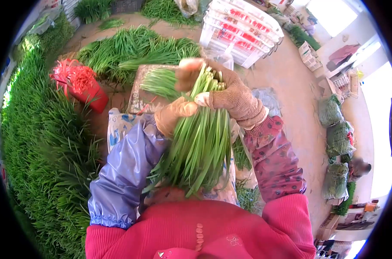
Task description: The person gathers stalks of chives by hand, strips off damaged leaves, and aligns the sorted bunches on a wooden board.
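A thick bunch of garlic chives (200, 142) hangs in front of my chest, its pale cut ends up and the green leaves spreading down toward my lap. My right hand (234, 95), in a brown fingerless glove, is closed round the upper stems, its bare thumb tip across their front. Against the left side of the same stems, my left hand (175, 114) in a tan glove grips with its thumb; its other fingers are partly hidden. Blurred fingers show beside the stem tops. Behind the bunch, more cut chives (161, 83) lie on a low board (137, 97).
A red container (94, 97) with red ties stands left of the board. Chives are heaped beyond it (131, 49) and along my left (49, 151). Stacked white crates (241, 32) stand ahead right. Wrapped green bundles (337, 138) line the right side, where another person (358, 168) is.
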{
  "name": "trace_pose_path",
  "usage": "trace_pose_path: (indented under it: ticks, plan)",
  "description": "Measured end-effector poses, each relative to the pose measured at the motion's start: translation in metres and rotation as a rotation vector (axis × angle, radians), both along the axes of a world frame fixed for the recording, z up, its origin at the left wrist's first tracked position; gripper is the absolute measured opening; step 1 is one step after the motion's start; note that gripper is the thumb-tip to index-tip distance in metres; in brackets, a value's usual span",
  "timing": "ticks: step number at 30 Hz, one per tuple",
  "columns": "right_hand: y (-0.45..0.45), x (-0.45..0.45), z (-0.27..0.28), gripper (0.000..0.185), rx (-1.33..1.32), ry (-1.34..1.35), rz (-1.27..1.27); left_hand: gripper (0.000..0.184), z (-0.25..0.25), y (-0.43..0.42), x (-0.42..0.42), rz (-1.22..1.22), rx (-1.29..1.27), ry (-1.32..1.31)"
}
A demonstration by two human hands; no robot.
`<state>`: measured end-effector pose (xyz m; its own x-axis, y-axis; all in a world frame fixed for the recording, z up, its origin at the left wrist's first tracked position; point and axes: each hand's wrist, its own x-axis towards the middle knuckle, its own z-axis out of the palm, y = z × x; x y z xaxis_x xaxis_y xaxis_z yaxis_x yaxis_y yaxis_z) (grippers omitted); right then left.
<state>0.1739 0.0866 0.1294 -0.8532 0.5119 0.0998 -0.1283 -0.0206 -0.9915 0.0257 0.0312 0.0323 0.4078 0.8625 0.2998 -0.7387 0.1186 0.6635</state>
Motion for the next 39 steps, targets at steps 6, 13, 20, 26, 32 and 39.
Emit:
trace_pose_path:
  ticks: [6,13,20,26,32,39]
  plan:
    - [0.000,0.005,0.005,0.063,0.620,-0.072,-0.215,0.080,-0.020,0.009,-0.014,-0.285,-0.137,0.093]
    - [0.011,-0.002,-0.014,0.032,0.956,-0.030,-0.150,0.081,-0.035,0.021,-0.024,0.040,0.355,0.298]
    - [0.034,-0.037,-0.034,0.033,1.608,0.078,-0.933,0.054,0.021,-0.005,-0.006,0.254,-0.431,0.238]
    - [0.048,-0.043,-0.071,0.048,0.575,-0.187,-0.712,0.069,0.028,0.011,-0.047,0.496,-0.083,0.252]
    - [0.012,0.021,-0.104,0.050,0.693,-0.932,0.168,0.062,0.075,0.034,-0.171,0.724,0.084,0.225]
    - [0.042,0.016,-0.079,0.093,0.866,-0.617,-0.417,0.041,0.116,0.033,-0.168,1.186,0.391,0.767]
